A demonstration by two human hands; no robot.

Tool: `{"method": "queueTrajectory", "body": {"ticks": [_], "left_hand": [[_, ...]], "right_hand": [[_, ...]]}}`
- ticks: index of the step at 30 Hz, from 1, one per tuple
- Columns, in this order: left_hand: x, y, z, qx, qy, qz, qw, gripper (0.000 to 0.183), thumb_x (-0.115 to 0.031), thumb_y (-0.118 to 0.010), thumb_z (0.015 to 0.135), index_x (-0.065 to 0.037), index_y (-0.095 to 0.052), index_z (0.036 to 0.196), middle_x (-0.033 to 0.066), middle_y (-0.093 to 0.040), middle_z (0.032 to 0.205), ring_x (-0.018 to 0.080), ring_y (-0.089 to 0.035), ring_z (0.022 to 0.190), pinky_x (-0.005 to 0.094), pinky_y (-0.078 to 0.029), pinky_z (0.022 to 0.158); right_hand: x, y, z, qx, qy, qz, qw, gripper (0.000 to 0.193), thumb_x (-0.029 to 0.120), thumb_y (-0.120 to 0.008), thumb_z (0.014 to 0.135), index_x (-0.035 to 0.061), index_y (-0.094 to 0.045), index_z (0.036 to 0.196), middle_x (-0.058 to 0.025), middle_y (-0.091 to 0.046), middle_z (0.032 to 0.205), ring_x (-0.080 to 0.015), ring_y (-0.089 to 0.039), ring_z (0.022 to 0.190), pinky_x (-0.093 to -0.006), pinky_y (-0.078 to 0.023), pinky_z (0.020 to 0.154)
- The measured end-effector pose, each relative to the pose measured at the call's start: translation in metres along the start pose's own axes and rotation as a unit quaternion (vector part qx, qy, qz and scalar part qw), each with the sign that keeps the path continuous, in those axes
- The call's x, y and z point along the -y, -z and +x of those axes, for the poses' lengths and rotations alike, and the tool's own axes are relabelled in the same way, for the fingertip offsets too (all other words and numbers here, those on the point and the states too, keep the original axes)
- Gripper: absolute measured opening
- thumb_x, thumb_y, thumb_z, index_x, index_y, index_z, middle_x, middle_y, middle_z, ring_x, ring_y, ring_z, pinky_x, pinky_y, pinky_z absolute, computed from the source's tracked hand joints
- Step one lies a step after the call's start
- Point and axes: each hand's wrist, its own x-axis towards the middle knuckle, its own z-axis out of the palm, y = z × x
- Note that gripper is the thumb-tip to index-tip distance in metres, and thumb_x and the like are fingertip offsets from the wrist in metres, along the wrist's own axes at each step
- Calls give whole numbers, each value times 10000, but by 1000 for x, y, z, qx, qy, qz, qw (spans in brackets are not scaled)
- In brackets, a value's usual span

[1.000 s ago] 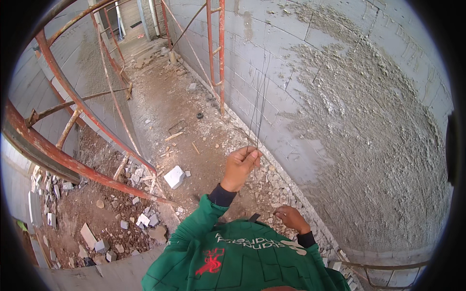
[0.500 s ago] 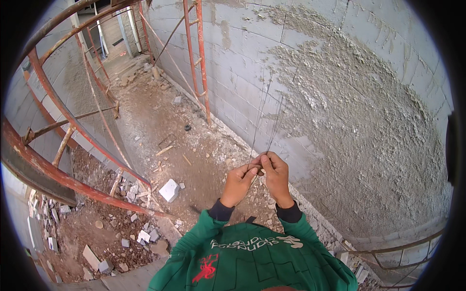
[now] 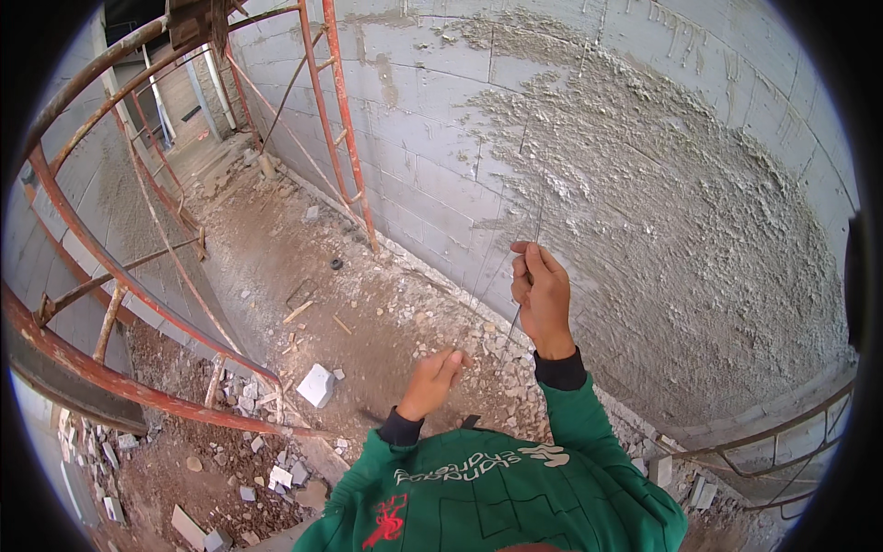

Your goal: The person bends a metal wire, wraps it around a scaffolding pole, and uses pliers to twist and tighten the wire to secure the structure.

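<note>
My right hand (image 3: pixel 544 304) is raised in front of the wall, its thumb and fingers pinched on a thin dark string (image 3: pixel 513 324). One part of that string runs up along the wall from my fingertips; a short length shows below, beside the palm. Whether it is cord or wire is hard to make out. Lower and to the left, my left hand (image 3: pixel 430 382) is closed, thumb against fingers, apart from the right one. Anything between its fingertips is too small to see. Behind both stands a grey block wall (image 3: pixel 418 175) with a rough patch of mortar (image 3: pixel 662 248).
Red scaffold tubes (image 3: pixel 166 391) curve along the left, and an upright scaffold frame (image 3: pixel 345 129) leans at the wall. A white block piece (image 3: pixel 315 385) lies on the dirt floor (image 3: pixel 276 248) among rubble. Another metal frame (image 3: pixel 782 437) is at the lower right.
My hands were together, fingers meeting at the thin strings. Now they are apart: the right has gone up, the left down and to the left. The view has shifted slightly right.
</note>
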Motion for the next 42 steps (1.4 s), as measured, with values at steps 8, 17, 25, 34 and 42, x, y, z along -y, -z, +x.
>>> {"method": "queueTrajectory", "body": {"ticks": [8,17,25,34,42], "left_hand": [[3,-8,4,74,33,-131,988,426,-375,-423,1115,-23,-659,1151,-23,-502,674,84,-461,630,264,-399,602],[-7,-11,16,96,-1,-145,985,400,-348,-421,1121,-30,-651,1195,-36,-457,693,70,-413,640,241,-362,606],[-8,-11,16,123,52,-169,976,391,-338,-428,1119,-31,-655,1203,-29,-494,697,63,-431,642,230,-359,598],[-63,-4,62,-36,-1,-187,982,306,-258,-526,1089,9,-675,1091,-46,-483,693,40,-416,617,215,-339,562],[-76,-6,84,-182,-71,-222,955,226,-148,-755,947,40,-722,1067,-2,-680,848,46,-548,710,224,-444,612]], "right_hand": [[5,6,-2,-5,-5,-16,1000,205,173,-674,1004,-31,-690,1024,82,-448,659,-13,-297,497,-234,-204,446],[9,3,-4,4,-1,-26,1000,247,200,-628,1035,-37,-687,1073,79,-464,675,-8,-286,488,-229,-198,435],[12,11,-5,50,0,-16,999,281,228,-584,1062,-38,-674,1070,78,-452,660,-6,-283,495,-225,-204,446],[-1,-8,-26,121,-10,-122,985,287,291,-525,1092,22,-600,1159,46,-490,741,-21,-317,555,-211,-235,495],[-35,-3,-50,99,-22,-187,977,221,262,-516,1093,49,-574,1115,24,-527,769,-33,-381,581,-201,-297,508]]}}
